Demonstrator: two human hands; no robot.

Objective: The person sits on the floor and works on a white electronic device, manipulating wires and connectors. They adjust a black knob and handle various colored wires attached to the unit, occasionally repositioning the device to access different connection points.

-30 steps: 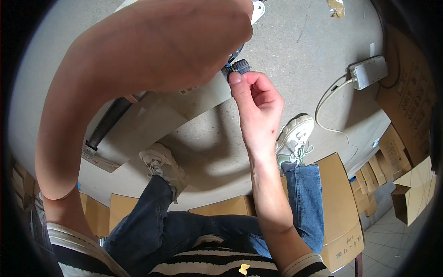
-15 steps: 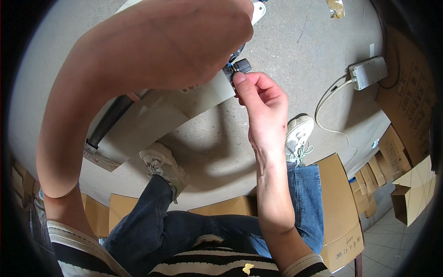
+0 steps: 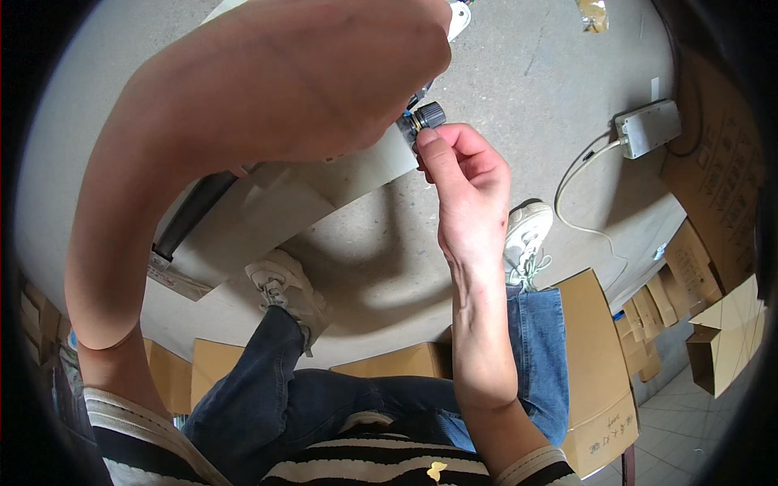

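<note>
Apparently the step in hand is fitting or loosening a black ribbed knob (image 3: 431,115), which sits just by the right end of a pale flat panel (image 3: 279,212), its base in a narrow thumb-and-finger pinch of the right hand (image 3: 474,178). The left hand (image 3: 373,69) arches over that panel with its fingertips hidden, so its grip cannot be told; the next move probably calls for steady support there and a small, controlled turn.

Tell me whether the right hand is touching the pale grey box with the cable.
Apart. The head view shows a wide stretch of floor between the right hand and the pale grey box.
</note>
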